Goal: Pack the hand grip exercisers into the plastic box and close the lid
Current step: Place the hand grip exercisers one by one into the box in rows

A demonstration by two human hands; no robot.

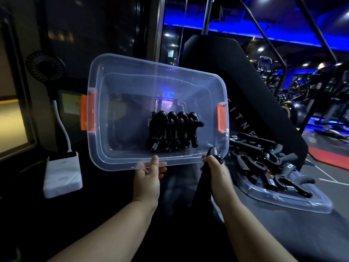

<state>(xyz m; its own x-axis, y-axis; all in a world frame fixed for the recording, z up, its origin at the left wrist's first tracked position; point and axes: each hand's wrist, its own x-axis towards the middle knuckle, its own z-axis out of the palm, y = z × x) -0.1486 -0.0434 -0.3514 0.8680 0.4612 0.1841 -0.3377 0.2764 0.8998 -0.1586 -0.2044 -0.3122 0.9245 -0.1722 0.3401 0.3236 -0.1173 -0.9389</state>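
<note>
A clear plastic box (pixel 120 129) with orange side latches (pixel 87 112) is tilted up toward me, its open top facing the camera. Several black hand grip exercisers (pixel 174 132) stand in a row at its bottom right. My left hand (pixel 149 175) holds the box by its near rim. My right hand (pixel 215 170) is closed on one black exerciser (pixel 206 178), whose spring and knob touch the box's near right corner. More exercisers (pixel 264 159) lie piled on the clear lid (pixel 294 202) to the right.
A white power bank (pixel 63 174) with a cable and a small black fan (pixel 46 66) stand at the left on the dark surface. A black padded gym machine (pixel 251 103) rises behind the box. Gym equipment fills the blue-lit background at the right.
</note>
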